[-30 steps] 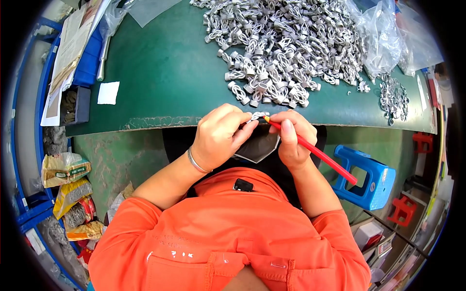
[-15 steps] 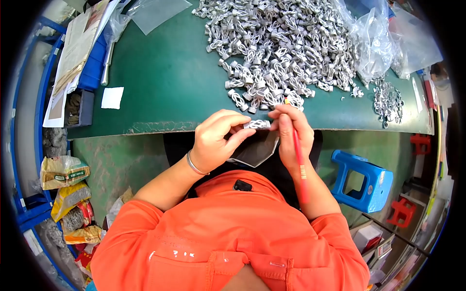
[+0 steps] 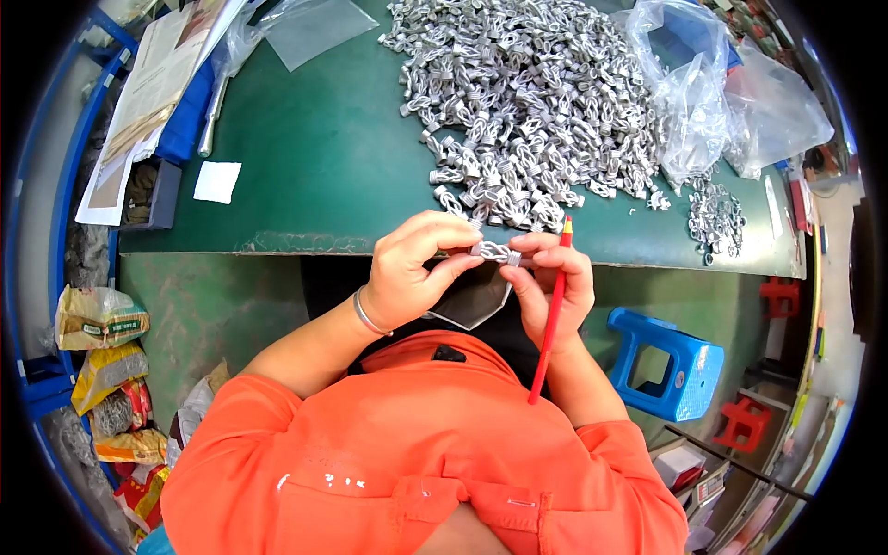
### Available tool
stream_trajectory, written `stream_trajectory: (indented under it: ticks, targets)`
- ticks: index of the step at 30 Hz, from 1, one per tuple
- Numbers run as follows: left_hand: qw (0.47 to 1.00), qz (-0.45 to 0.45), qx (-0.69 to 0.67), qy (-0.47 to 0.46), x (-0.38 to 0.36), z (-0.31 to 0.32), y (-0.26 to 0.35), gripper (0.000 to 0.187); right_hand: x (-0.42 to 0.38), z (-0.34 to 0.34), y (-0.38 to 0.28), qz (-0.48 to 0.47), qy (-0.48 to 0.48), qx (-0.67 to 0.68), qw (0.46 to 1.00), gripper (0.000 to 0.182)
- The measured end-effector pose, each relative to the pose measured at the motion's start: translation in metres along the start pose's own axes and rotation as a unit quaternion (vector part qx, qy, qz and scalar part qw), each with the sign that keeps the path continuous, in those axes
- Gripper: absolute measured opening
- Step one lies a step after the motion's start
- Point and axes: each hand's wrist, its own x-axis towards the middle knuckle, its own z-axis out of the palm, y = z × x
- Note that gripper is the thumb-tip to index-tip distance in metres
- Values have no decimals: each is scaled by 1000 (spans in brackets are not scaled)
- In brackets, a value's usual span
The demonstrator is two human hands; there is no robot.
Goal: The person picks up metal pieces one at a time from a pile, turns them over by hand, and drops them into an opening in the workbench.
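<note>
At left, a bin of brownish items flanks the table edge; centre, left hand and right hand pinch a grey link, right also a pencil.

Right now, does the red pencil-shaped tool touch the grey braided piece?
Apart. The head view shows a gap between the red pencil-shaped tool and the grey braided piece, with fingers of the right hand in between.

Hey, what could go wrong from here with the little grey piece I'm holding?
The grey piece, pinched in the fingertips of the left hand and right hand, might slip and fall past the table's front edge. The red tool, also in the right hand, could hamper that grip.
</note>
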Motion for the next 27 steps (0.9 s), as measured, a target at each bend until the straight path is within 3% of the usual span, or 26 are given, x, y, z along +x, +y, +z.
stream_trajectory:
  ticks: [2,6,8,9,12,14,15,18,19,21,22,24,25,27]
  targets:
    - [998,48,38,-5,2,1,-5,23,5,-3,-1,-89,-36,-134,986,32]
    - [999,-23,41,-25,3,0,-9,24,32,-18,-18,-188,-77,-269,942,32]
    - [999,-9,43,-10,2,1,-12,21,66,-41,-26,-320,-7,-332,887,31]
    - [999,-13,41,-11,1,1,-13,17,84,-60,-34,-354,37,-407,841,33]
    - [997,2,77,-14,0,1,-12,13,146,-113,-43,-431,203,-415,775,30]
    - [998,3,70,-8,-1,1,-15,13,169,-142,-42,-335,256,-442,792,19]
    - [998,2,65,-1,-3,1,-16,12,174,-151,-47,-266,223,-544,764,13]
    - [995,43,86,-6,0,-1,-15,12,188,-184,-33,-236,121,-662,701,15]
    - [996,37,80,-5,-1,0,-15,11,190,-184,-32,-237,119,-661,702,15]
    - [995,57,88,1,0,3,-18,12,189,-177,-31,-141,40,-779,610,20]
    - [992,76,97,5,0,2,-18,12,189,-175,-27,-135,33,-774,617,20]
    - [991,85,99,10,1,1,-18,12,198,-178,-18,-65,-83,-753,649,28]
    - [995,50,88,10,1,0,-17,12,204,-182,-18,-12,-73,-791,607,40]
    - [996,16,80,20,-1,0,-16,10,215,-203,-19,44,63,-834,546,57]
